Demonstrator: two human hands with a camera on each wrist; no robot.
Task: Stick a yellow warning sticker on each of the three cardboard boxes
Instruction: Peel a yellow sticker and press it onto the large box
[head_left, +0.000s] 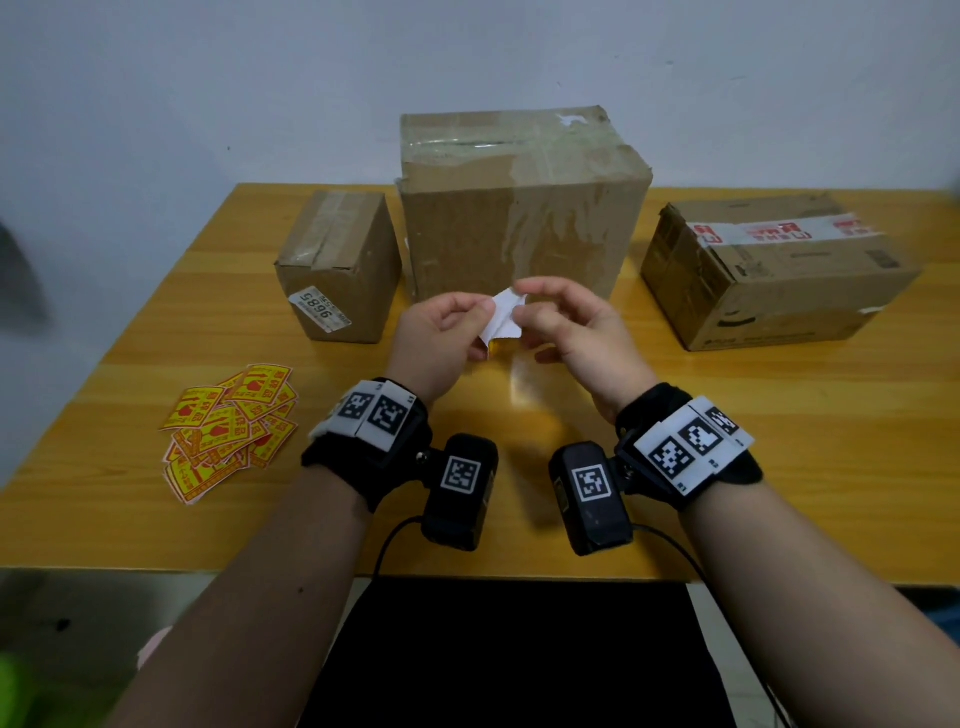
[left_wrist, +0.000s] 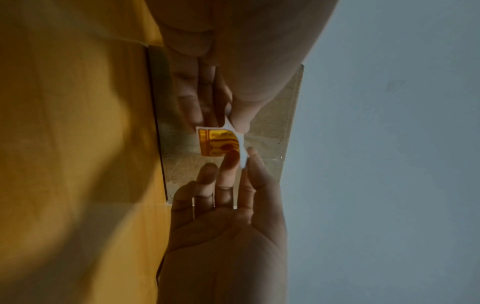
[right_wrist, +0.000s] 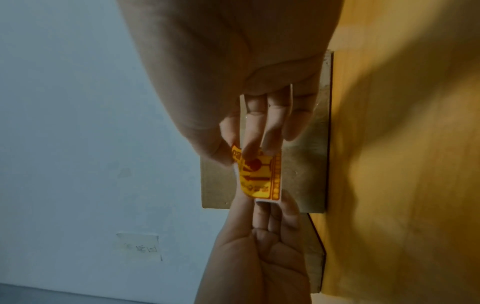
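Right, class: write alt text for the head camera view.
Both hands, left hand and right hand, pinch one sticker, white backing up, above a wooden table. Three cardboard boxes stand behind; loose yellow stickers lie at left.

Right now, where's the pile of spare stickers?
Head view: the sticker pile lies on the table's left side, nearer than the small box and left of the left hand.

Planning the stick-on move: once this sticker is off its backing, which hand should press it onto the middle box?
Right, probably. The right hand pinches the yellow sticker by its peeled corner; the left hand holds only the white backing. The middle box stands just behind both hands.
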